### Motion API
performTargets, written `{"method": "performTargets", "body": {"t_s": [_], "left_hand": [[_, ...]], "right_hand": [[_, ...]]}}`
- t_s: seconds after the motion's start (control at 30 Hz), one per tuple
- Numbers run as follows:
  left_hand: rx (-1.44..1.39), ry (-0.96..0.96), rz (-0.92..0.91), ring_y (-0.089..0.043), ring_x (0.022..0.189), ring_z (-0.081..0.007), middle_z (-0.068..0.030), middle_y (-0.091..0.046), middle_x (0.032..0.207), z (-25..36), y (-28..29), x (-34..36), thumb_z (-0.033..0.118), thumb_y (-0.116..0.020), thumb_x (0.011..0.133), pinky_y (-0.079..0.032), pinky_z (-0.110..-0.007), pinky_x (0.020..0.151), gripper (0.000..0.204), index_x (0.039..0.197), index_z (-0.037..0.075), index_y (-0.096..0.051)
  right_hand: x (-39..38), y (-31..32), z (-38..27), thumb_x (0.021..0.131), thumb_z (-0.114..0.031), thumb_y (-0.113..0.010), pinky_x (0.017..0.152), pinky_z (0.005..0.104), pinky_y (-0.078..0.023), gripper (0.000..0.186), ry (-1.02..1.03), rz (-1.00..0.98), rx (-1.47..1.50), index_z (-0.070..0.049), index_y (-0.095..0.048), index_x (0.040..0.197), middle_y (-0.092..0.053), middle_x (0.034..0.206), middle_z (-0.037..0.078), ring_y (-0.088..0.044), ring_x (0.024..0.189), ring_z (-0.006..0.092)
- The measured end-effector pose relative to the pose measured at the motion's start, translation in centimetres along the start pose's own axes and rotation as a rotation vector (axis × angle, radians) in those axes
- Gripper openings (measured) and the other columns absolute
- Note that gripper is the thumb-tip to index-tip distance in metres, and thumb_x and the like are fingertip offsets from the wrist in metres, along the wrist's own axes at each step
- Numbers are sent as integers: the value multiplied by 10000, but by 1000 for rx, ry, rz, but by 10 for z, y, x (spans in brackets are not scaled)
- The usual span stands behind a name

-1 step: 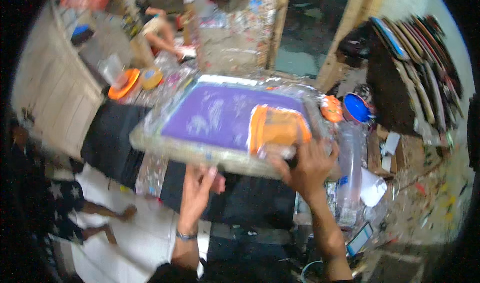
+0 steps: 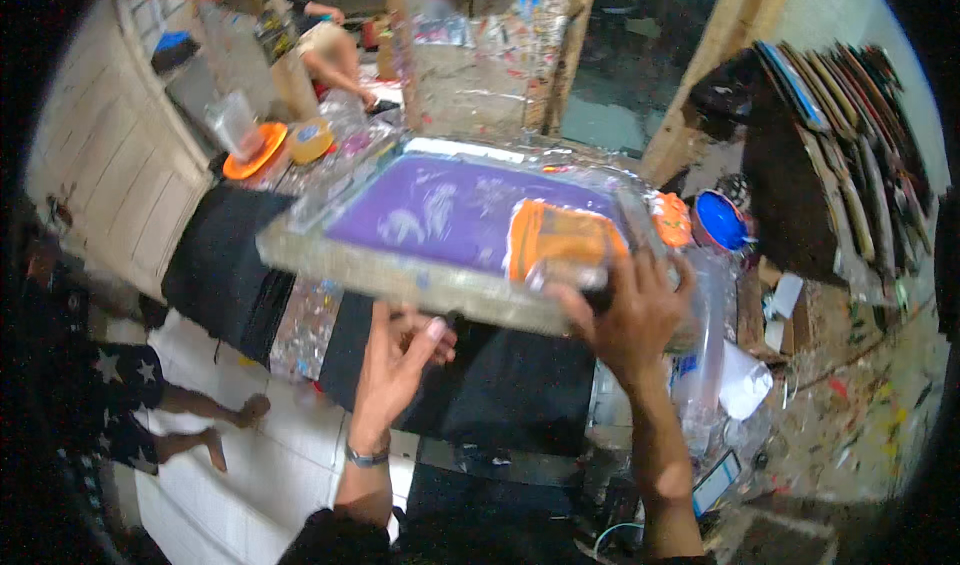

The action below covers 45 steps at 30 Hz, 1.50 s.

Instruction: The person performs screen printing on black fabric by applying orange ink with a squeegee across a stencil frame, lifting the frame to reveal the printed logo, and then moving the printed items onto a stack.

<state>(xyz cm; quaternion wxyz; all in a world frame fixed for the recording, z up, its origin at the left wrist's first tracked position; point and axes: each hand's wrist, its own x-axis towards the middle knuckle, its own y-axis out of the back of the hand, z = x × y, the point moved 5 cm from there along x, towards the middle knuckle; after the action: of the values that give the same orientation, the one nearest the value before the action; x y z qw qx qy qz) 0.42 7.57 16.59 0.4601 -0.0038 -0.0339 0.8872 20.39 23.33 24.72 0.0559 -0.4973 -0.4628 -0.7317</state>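
A screen printing frame (image 2: 420, 283) with purple mesh is raised and tilted in front of me above black fabric (image 2: 500, 385). Orange ink with a pale border (image 2: 565, 230) covers the right part of the mesh. My right hand (image 2: 635, 315) grips the frame's near right corner, its thumb at the near rim by the ink and its other fingers over the right side. My left hand (image 2: 395, 370) is just below the near edge, fingers bent and thumb apart; I make out nothing in it. Whether its fingertips touch the frame is unclear.
More black fabric (image 2: 228, 270) lies at left. An orange plate (image 2: 255, 155) bears a clear container; a tape roll (image 2: 310, 140) sits beside it. At right are a blue-lined bowl (image 2: 722, 220), clear plastic (image 2: 708, 315) and a phone (image 2: 716, 482). Another person's legs (image 2: 205, 405) show lower left.
My left hand has shifted slightly up, closer beneath the frame's near edge, and its thumb has moved. My right hand keeps its grip at the corner. The view has shifted slightly.
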Motion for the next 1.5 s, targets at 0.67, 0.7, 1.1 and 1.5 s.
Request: {"method": "performTargets", "body": {"t_s": [0.67, 0.7, 1.1, 1.5], "left_hand": [[-583, 277, 542, -697, 830, -308, -163, -715, 1013, -145, 124, 38, 261, -568, 991, -569, -386, 777, 386, 1234, -40, -549], [-755, 361, 327, -699, 876, -262, -145, -707, 1067, -135, 106, 49, 269, -579, 988, -571, -359, 813, 391, 1239, -30, -567], [-953, 90, 90, -687, 791, -245, -127, -712, 972, 55, 180, 185, 244, -512, 1008, -583, -368, 773, 285, 1052, -11, -631], [-483, -153, 854, -632, 1064, -258, -144, -673, 1171, -34, 677, 140, 351, -560, 947, -485, -403, 964, 448, 1187, -22, -622]], "right_hand": [[290, -48, 101, 826, -716, -520, 839, 454, -465, 834, -150, -409, 128, 83, -677, 1008, -665, 991, 294, -642, 963, 414], [290, -47, 104, 828, -712, -522, 839, 448, -466, 836, -163, -318, 85, 89, -675, 1008, -665, 988, 290, -641, 956, 412], [320, -86, 161, 841, -636, -604, 768, 394, -465, 729, -208, -151, 184, 85, -667, 920, -665, 863, 202, -624, 839, 270], [345, -96, 140, 856, -603, -574, 791, 362, -476, 686, -305, -333, 311, 56, -707, 991, -696, 918, 177, -644, 830, 246]]}}
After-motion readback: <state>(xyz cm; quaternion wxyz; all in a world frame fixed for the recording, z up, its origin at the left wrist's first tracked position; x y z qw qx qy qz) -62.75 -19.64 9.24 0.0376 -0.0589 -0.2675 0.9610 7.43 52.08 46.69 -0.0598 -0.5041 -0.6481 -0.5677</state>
